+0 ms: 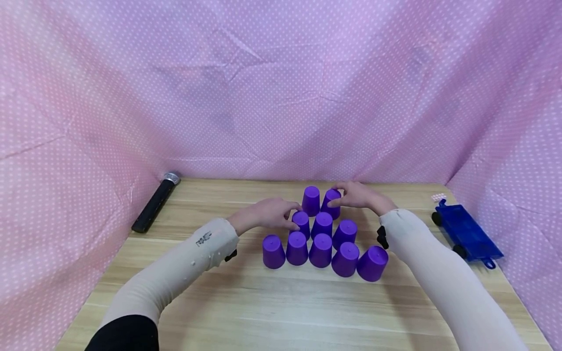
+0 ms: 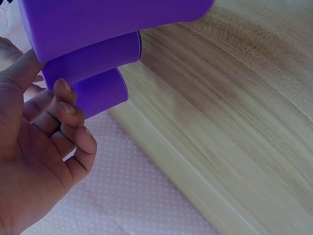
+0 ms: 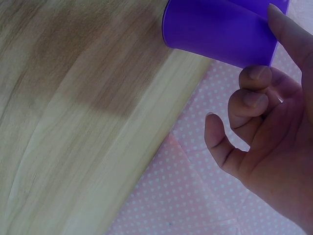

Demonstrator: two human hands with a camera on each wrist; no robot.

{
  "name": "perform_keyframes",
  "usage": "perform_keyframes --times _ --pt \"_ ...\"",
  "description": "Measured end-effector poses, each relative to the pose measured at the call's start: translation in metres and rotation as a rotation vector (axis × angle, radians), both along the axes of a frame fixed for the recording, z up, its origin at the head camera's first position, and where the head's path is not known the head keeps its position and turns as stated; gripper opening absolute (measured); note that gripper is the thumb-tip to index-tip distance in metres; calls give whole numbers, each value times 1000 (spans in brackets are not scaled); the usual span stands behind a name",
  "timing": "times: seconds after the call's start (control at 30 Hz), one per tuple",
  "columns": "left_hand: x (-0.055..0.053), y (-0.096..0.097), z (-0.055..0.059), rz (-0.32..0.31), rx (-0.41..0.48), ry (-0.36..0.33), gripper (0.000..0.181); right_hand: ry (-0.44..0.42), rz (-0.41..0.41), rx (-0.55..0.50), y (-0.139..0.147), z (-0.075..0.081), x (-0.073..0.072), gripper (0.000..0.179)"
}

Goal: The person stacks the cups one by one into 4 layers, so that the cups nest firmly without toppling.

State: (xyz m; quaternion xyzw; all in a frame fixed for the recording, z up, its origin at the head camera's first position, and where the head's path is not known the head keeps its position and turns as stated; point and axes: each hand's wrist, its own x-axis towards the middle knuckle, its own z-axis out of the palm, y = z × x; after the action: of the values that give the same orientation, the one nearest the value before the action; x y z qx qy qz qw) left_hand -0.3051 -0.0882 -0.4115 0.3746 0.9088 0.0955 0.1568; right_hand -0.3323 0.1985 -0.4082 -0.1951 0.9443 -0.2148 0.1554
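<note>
Several purple cups stand upside down in three rows, with a longer, slightly curved front row (image 1: 320, 251). My left hand (image 1: 272, 213) reaches in from the left and pinches the leftmost cup of the middle row (image 1: 300, 223) between thumb and index finger. The left wrist view has the other fingers of that hand (image 2: 46, 142) loosely curled beside the cups. At the back row, my right hand (image 1: 357, 196) holds the right cup (image 1: 332, 207) by its upper part, thumb in front. In the right wrist view this cup (image 3: 220, 32) lies between thumb and fingers.
A black microphone (image 1: 155, 202) with a silver head lies at the table's left back. On the right edge is a blue toy trailer (image 1: 470, 231) with black wheels. Pink dotted cloth (image 1: 281, 97) hangs round the wooden table (image 1: 272, 312).
</note>
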Motion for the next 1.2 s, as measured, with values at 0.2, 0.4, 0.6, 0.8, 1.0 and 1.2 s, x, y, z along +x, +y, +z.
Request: perform_keyframes --times 0.2,0.4,0.6,0.8,1.0,1.2 --pt "-1 0 0 2 0 10 56 4 -4 9 1 1 1 68" --pt "-4 -2 5 2 31 9 53 10 -12 17 5 5 5 71" --pt "-11 -5 9 15 42 3 52 48 -16 2 15 12 16 76" --pt "-21 -9 12 62 66 -17 52 134 -29 -30 29 20 39 70" --pt "-29 -15 13 94 44 7 52 124 5 -47 33 20 67 63" --pt "-34 -16 14 117 33 2 55 91 57 -9 30 15 89 66"
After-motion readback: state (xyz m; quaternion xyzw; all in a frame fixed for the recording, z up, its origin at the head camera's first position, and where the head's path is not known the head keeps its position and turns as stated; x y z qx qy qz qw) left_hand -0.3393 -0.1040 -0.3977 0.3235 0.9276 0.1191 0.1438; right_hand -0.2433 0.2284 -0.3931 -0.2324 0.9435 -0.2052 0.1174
